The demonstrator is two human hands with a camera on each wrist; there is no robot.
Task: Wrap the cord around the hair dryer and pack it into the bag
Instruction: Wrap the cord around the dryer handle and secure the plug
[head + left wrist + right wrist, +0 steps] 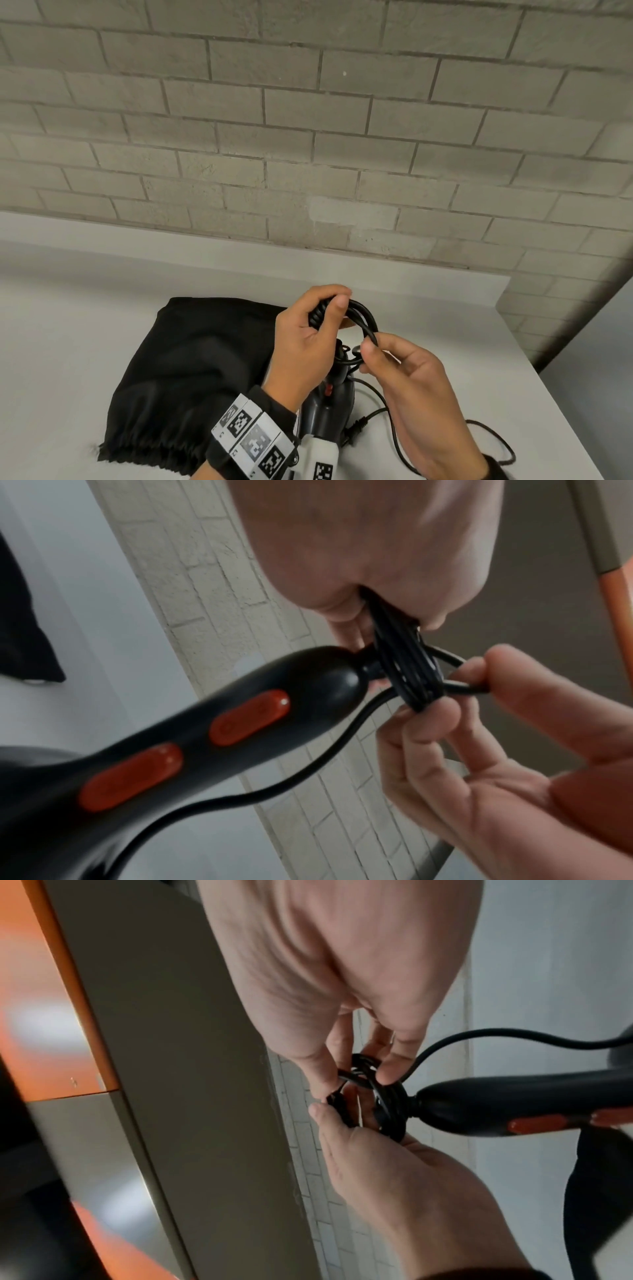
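Observation:
A black hair dryer (329,407) with red switches (250,718) lies under my hands, handle end up towards them. Its black cord is gathered into a small coil (359,315) right at the handle end (342,680). My left hand (334,301) grips one side of that coil between thumb and curled fingers. My right hand (371,346) pinches a strand on the coil's other side (356,1080). The rest of the cord (394,442) trails loose over the white table, with the plug (356,428) beside the dryer. The black drawstring bag (191,370) lies flat to the left.
The white table (85,325) ends against a grey brick wall (308,154) at the back. Its right edge (548,383) runs diagonally close to my right hand. A loop of cord (503,442) reaches near that edge.

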